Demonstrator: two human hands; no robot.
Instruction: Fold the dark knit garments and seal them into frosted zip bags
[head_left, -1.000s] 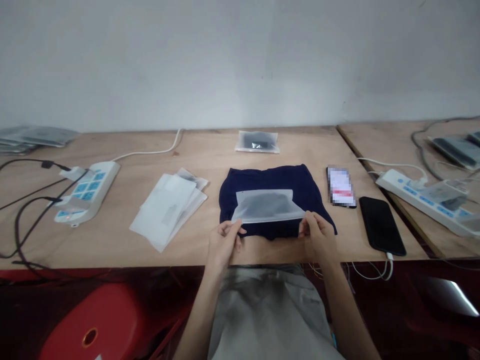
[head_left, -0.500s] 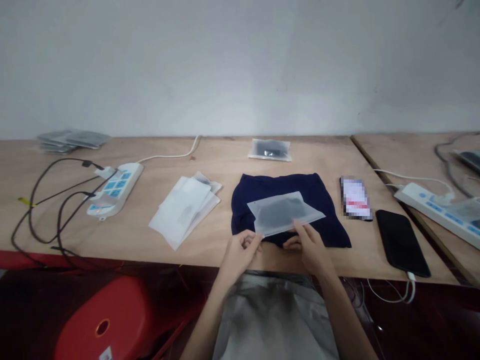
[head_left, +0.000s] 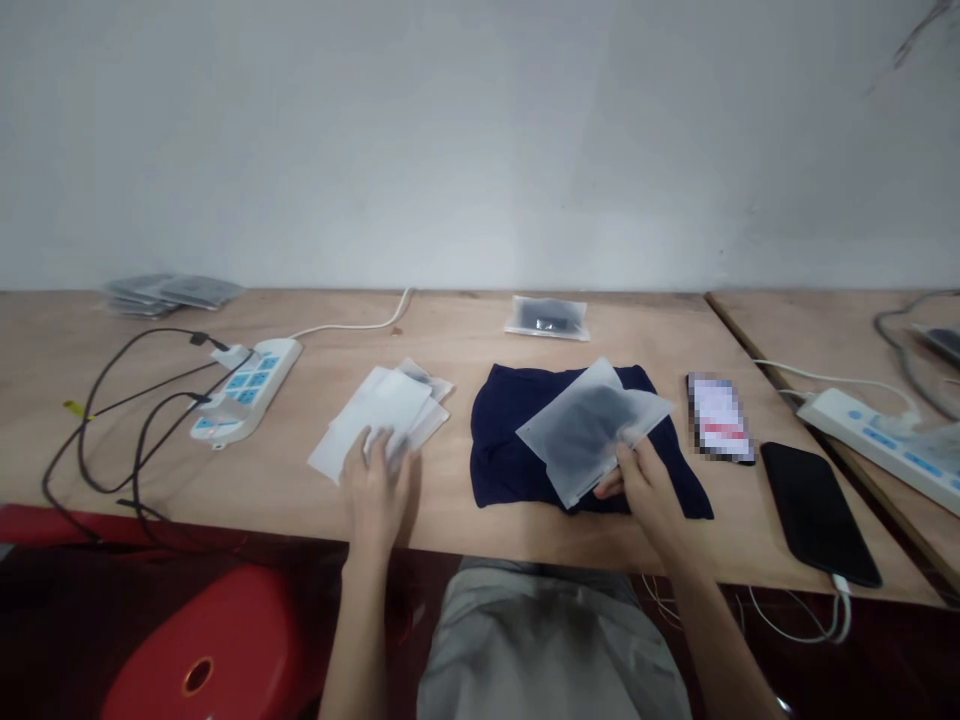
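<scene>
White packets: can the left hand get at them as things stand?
Likely yes: the left hand is over the near side of the white packets, with nothing else seen lying across them.

A frosted bag (head_left: 589,425) partly hides navy cloth (head_left: 499,430); a phone screen (head_left: 718,415) is pixelated.

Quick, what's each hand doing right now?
Left hand: open, fingers spread at the pile of white bags; touching or not, can't tell.
Right hand: closed, holding a frosted bag.

held bag (head_left: 574,430): frosted plastic; navy cloth (head_left: 499,435): matt; tabletop (head_left: 446,520): smooth wood
</scene>
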